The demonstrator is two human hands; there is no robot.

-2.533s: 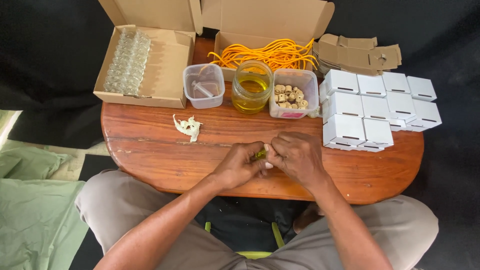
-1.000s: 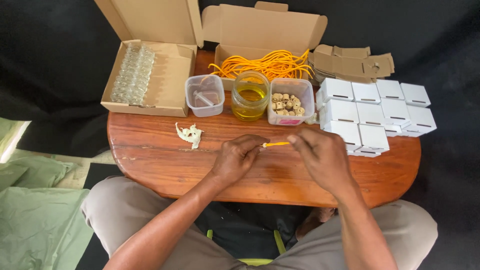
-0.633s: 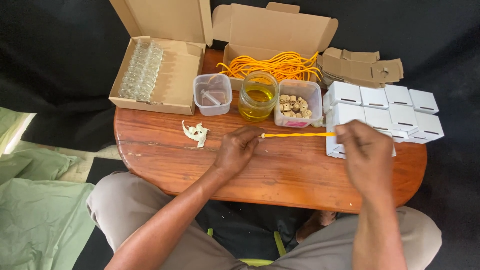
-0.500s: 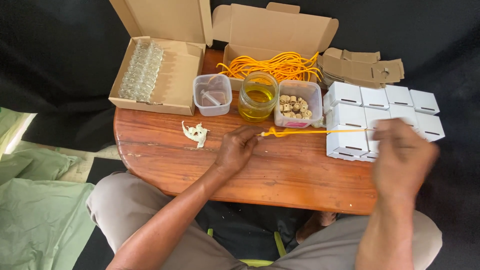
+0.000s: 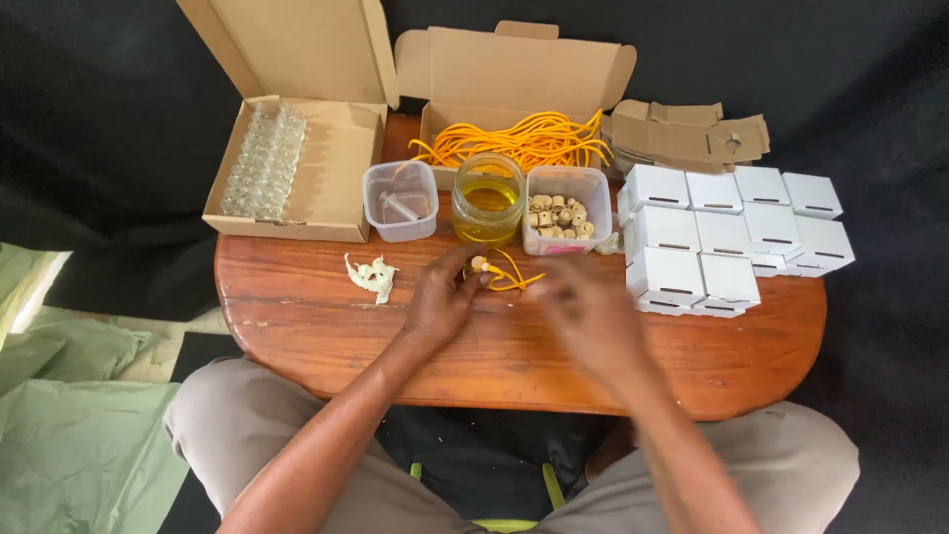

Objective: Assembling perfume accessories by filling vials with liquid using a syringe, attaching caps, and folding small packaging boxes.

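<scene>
My left hand (image 5: 443, 299) is closed on a small corked object (image 5: 478, 264) tied to an orange cord (image 5: 512, 279), which lies in a slack loop just right of my fingers. It rests on the brown wooden table (image 5: 297, 316) in front of a glass jar of yellow liquid (image 5: 487, 201). My right hand (image 5: 590, 314) is blurred with motion, a little right of the loop, fingertips close to the cord's end. Whether it grips the cord is unclear.
Behind stand a cardboard box of small glass vials (image 5: 259, 163), a clear tub (image 5: 400, 203), a tub of corks (image 5: 563, 213), a box of orange cords (image 5: 524, 138), flat cardboard blanks (image 5: 687, 138) and several white boxes (image 5: 732, 232). A pale crumpled scrap (image 5: 372, 276) lies left.
My right hand drew the orange cord out taut to the right, then came back toward my left hand; the cord now hangs slack in a loop.
</scene>
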